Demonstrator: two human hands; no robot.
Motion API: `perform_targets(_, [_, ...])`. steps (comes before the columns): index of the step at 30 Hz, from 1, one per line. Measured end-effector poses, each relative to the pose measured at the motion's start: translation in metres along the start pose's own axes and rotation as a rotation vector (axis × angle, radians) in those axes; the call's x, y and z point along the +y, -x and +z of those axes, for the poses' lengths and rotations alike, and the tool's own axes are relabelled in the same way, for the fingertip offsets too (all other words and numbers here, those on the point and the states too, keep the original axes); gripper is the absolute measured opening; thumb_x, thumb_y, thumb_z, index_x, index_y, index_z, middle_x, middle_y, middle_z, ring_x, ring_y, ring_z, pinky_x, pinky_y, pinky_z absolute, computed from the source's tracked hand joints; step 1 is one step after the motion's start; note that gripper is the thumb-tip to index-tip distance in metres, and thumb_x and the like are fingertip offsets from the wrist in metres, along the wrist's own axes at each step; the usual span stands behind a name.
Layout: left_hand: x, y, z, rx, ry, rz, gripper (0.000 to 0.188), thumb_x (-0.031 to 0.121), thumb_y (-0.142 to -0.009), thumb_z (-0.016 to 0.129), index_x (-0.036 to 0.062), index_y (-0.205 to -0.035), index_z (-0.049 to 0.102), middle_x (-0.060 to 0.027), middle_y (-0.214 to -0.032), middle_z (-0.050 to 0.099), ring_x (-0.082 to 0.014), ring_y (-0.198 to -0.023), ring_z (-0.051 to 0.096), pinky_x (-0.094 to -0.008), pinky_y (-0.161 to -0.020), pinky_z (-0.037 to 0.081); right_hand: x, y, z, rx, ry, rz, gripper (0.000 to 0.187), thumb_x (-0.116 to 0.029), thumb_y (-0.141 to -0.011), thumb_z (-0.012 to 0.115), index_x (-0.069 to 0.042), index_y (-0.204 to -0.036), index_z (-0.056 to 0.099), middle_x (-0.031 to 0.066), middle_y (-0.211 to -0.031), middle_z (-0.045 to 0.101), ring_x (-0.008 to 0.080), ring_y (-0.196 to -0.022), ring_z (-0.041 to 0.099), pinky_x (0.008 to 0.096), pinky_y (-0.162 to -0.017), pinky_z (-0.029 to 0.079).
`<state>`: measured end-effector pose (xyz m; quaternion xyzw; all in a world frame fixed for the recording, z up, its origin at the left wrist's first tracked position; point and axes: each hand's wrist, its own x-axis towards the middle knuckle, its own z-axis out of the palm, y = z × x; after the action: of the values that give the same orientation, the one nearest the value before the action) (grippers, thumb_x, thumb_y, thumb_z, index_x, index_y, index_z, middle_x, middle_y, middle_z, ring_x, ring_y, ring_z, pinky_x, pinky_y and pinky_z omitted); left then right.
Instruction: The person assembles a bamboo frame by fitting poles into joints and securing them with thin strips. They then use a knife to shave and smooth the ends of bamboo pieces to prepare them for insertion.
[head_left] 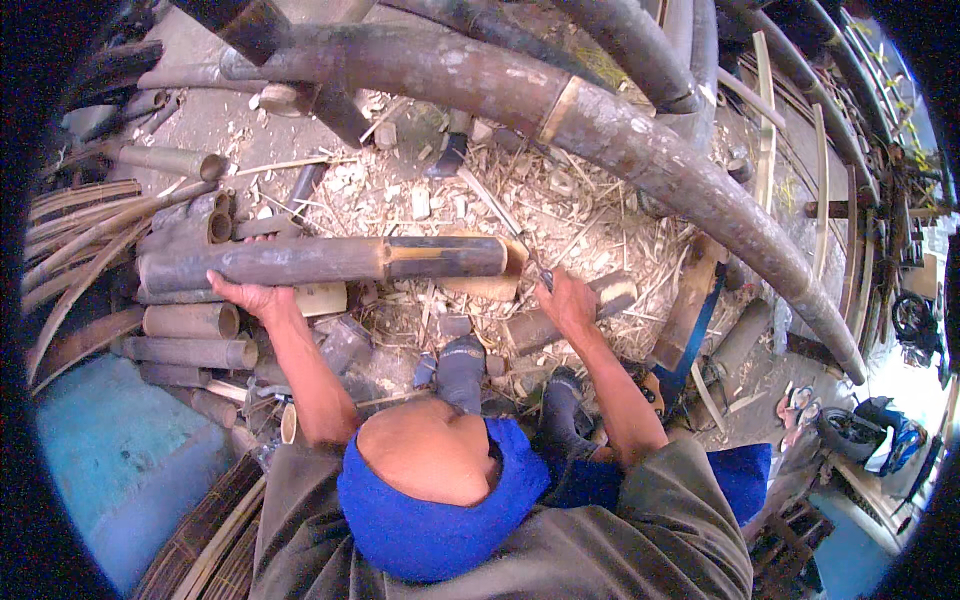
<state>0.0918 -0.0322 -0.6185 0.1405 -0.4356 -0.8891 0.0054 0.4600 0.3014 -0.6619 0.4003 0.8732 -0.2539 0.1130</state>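
Note:
My left hand [250, 290] grips a thick bamboo section [290, 263] near its left end, thumb on the near side and fingertips showing beyond the far side. The section lies level from left to right; a light band of bared wood marks it right of the middle, next to a node. In my right hand [568, 303] is a long knife [497, 208], its handle closed in the fist. The narrow blade slants away to the far left, past the section's right end and apart from it. A pale wood block [490, 284] lies under that right end.
Shavings [350, 190] litter the ground. A large bamboo pole [450, 75] arches across the far side. Cut bamboo tubes [190, 321] and split strips [85, 235] are stacked at left. A long blue strip [695, 335] leans at right, near my feet.

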Motion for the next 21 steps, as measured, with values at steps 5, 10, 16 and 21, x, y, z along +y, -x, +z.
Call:
perform_targets(5, [-0.004,0.016,0.005,0.137,0.022,0.017,0.092,0.076,-0.085,0.051,0.0073,-0.145,0.041,-0.0188,-0.132,0.052,-0.0379,-0.116,0.054,-0.0592,-0.106,0.042,-0.021,0.007,-0.028,0.278,0.249,-0.326,0.057,-0.042,-0.080,0.075,0.002,-0.114,0.063,0.0247,-0.112,0.064,0.0415,-0.099,0.064,0.0522,-0.086,0.050])
perform_targets(10, [-0.030,0.045,0.029,0.103,0.035,-0.115,0.090,0.075,-0.089,0.046,0.0091,-0.150,0.037,-0.0189,-0.140,0.052,-0.0400,-0.122,0.056,-0.0610,-0.107,0.042,-0.097,0.013,-0.014,-0.188,-0.714,-0.422,0.070,-0.042,-0.081,0.079,0.002,-0.131,0.057,0.0209,-0.125,0.062,0.0320,-0.119,0.058,0.0457,-0.102,0.047])
perform_targets(16, [-0.038,0.094,0.076,-0.061,-0.054,-0.261,0.083,0.074,-0.092,0.046,0.0085,-0.144,0.044,-0.0170,-0.136,0.056,-0.0351,-0.122,0.056,-0.0539,-0.108,0.042,-0.171,0.035,-0.054,0.102,-1.711,-0.213,0.065,-0.041,-0.087,0.077,-0.002,-0.134,0.054,0.0087,-0.128,0.061,0.0181,-0.119,0.056,0.0359,-0.102,0.047])
perform_targets(21, [-0.042,0.122,0.072,-0.353,-0.439,-0.493,0.062,0.059,-0.097,0.056,0.0032,-0.124,0.055,-0.0084,-0.100,0.064,-0.0244,-0.084,0.060,-0.0395,-0.078,0.050,-0.165,0.025,-0.123,0.393,-1.789,-0.331,0.059,-0.039,-0.084,0.080,-0.004,-0.125,0.057,0.0063,-0.118,0.064,0.0188,-0.111,0.059,0.0376,-0.099,0.047])
